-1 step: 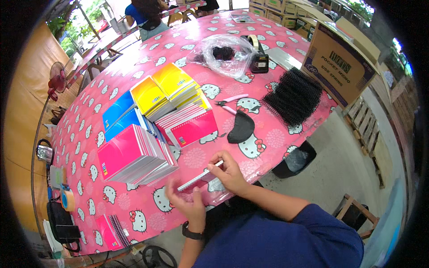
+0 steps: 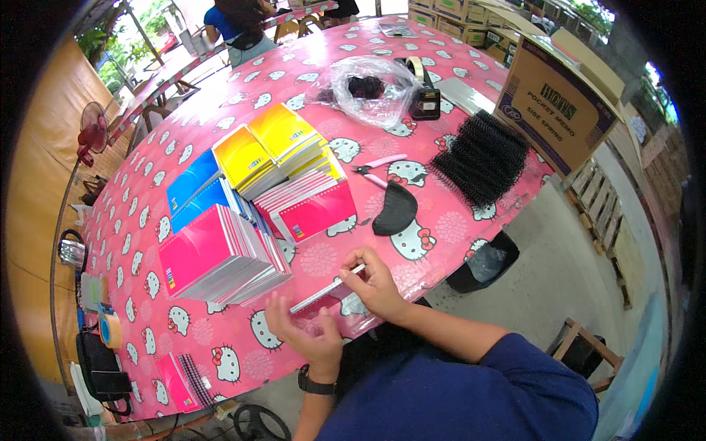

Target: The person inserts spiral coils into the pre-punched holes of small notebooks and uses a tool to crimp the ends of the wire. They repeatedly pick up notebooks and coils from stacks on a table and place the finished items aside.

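Notebook [image 2: 318,296], thin and tilted edge-on, page edges showing as a slim white strip. Pinched toward its farther end by the right hand [image 2: 368,283], thumb and index finger closed on it, remaining fingers curled. Around the nearer end, the left hand [image 2: 307,334], well open, thumb apart from loosely bent fingers; whether touching, cannot tell. Slanting up to the right between both hands, close to the near edge of a smooth, glossy pink tablecloth [image 2: 316,261] printed with cat faces and pale flowers. Dark band [image 2: 318,384] round the left wrist.

Beyond the left hand, blocky, straight-edged stacks: pink notebooks [image 2: 195,246], blue notebooks [image 2: 193,176], yellow notebooks [image 2: 243,158]. Farther out from the right hand, pliers [image 2: 386,159] with slim pink handles, beside a rounded, matte black piece [image 2: 396,212]. Off to the right, ridged, springy black coils [image 2: 482,158] near a stiff cardboard box [image 2: 544,121]. Toward the far side, a crinkled, see-through plastic bag [image 2: 379,114]. At lower left, lying flat, spiral-bound pink notebooks [image 2: 175,382].
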Demonstrator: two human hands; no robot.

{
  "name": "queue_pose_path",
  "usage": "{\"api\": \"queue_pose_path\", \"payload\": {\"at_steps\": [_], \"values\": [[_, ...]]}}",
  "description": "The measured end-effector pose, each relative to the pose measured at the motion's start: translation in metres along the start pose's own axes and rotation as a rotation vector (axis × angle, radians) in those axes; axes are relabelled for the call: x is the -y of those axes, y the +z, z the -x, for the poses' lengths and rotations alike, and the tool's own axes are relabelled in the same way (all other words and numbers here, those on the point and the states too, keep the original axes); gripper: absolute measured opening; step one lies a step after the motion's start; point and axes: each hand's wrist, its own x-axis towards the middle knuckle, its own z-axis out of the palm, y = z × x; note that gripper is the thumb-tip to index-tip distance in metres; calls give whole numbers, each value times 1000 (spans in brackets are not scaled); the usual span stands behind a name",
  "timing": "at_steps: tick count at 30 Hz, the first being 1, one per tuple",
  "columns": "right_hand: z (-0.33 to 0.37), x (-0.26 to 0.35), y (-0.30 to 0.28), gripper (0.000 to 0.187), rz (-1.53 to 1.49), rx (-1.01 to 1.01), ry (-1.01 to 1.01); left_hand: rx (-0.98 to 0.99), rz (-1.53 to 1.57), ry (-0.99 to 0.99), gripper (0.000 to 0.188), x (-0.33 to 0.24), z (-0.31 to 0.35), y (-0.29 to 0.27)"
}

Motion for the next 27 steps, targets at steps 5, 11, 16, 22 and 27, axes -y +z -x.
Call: {"api": "queue_pose_path", "payload": {"at_steps": [5,11,16,22,27], "values": [[-30,8,-41,16,97,232,40,244,-385,284,35,7,-6,-1],[-84,8,-195,26,1503,-322,26,361,-267,347,26,0,-22,3],[-111,-5,-167,25,1535,-277,133,269,-250,373,29,25,-14,-6],[-100,-8,-183,19,1254,-310,-92,318,-315,423,23,1,-19,-4],[-95,10,-166,27,940,-128,-12,374,-200,339,23,5,-20,-12]]}}
